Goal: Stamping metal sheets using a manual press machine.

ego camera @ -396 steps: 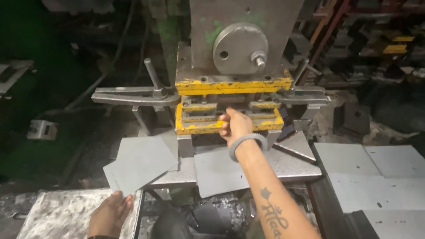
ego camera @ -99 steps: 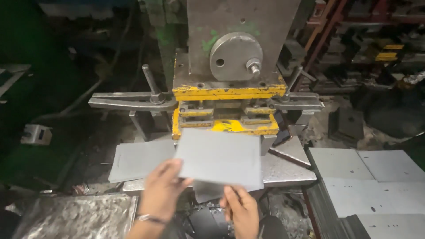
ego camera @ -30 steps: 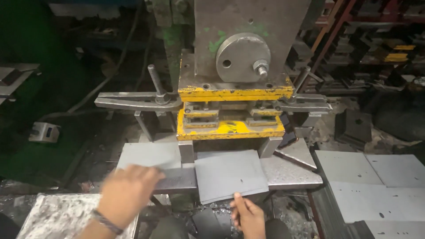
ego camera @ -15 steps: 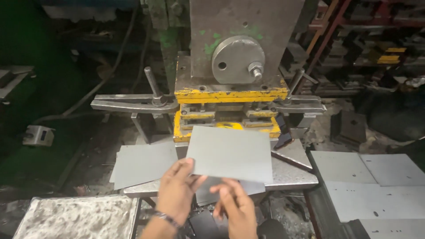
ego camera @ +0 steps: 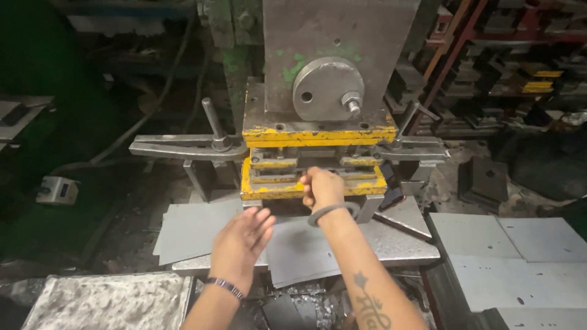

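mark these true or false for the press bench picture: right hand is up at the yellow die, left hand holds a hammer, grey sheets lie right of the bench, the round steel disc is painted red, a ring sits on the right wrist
1. The right hand reaches to the yellow-painted steel die block. True.
2. The left hand holds a hammer. False: it is open and empty, fingers spread above the flat grey metal sheet.
3. Flat grey sheets lie to the right of the bench. True.
4. The round steel disc on the press is painted red. False: it is bare grey metal.
5. A grey metal bangle sits on the right wrist. True.
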